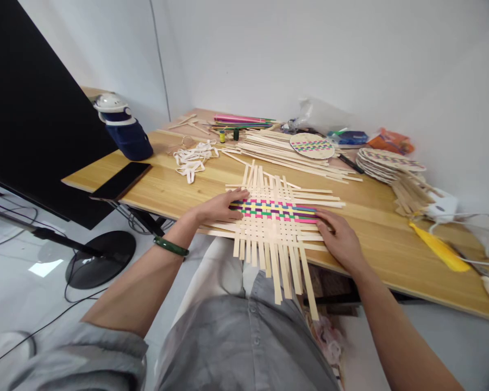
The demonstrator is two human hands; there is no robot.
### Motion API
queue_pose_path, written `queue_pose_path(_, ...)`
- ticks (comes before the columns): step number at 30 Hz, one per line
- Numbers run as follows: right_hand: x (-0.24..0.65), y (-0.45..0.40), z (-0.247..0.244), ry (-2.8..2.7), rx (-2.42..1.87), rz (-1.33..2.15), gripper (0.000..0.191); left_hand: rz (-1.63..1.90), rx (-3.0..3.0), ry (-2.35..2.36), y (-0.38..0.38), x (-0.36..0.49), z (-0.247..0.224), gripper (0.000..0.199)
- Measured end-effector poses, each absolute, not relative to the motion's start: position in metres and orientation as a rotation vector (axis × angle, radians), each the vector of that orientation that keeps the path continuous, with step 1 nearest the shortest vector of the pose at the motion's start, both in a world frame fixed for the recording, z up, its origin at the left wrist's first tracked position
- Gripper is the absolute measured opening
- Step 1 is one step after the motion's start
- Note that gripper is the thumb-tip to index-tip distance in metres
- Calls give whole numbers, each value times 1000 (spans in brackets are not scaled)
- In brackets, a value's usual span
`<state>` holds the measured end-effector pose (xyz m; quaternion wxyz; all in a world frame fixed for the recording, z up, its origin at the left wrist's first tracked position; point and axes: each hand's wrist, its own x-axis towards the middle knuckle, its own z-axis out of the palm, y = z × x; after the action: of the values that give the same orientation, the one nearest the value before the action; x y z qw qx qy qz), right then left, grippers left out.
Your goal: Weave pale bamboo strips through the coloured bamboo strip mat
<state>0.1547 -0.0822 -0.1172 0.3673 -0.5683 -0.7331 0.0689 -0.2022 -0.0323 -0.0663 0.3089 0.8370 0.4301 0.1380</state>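
A half-woven mat of pale flat bamboo strips [269, 231] lies at the table's front edge, loose strip ends sticking out on every side and some hanging over the edge. Across its middle run coloured strips [273, 209] in pink, blue, yellow, purple and green. My left hand [224, 206] rests flat on the mat's left side, fingers stretched over the coloured ends. At the opposite side, my right hand [338, 236] touches the right ends of the coloured strips, its thumb apart from the fingers; the fingertips are partly hidden.
Behind the mat lie loose pale strips [269, 149], a round woven piece [312, 146] and thread spools [236, 134]. White ribbon [193, 157], a phone [121, 181] and a blue bottle [126, 133] stand left. To the right are stacked round pieces [387, 163], a yellow tassel [440, 247] and scissors [478, 266].
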Motion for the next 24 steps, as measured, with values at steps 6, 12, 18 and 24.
queue_pose_path(6,154,-83,-117,-1873,-1456,157,32,343,2203,1107,-32,-206,-64,85)
queue_pose_path(12,153,-83,-117,-1877,-1456,142,33,313,2236,1102,-33,-204,-61,85)
queue_pose_path(18,153,-84,-117,-1871,-1458,146,32,338,2221,1135,-33,-202,-61,88)
queue_pose_path(24,153,-84,-117,-1878,-1456,161,32,294,2232,1127,-34,-202,-61,96)
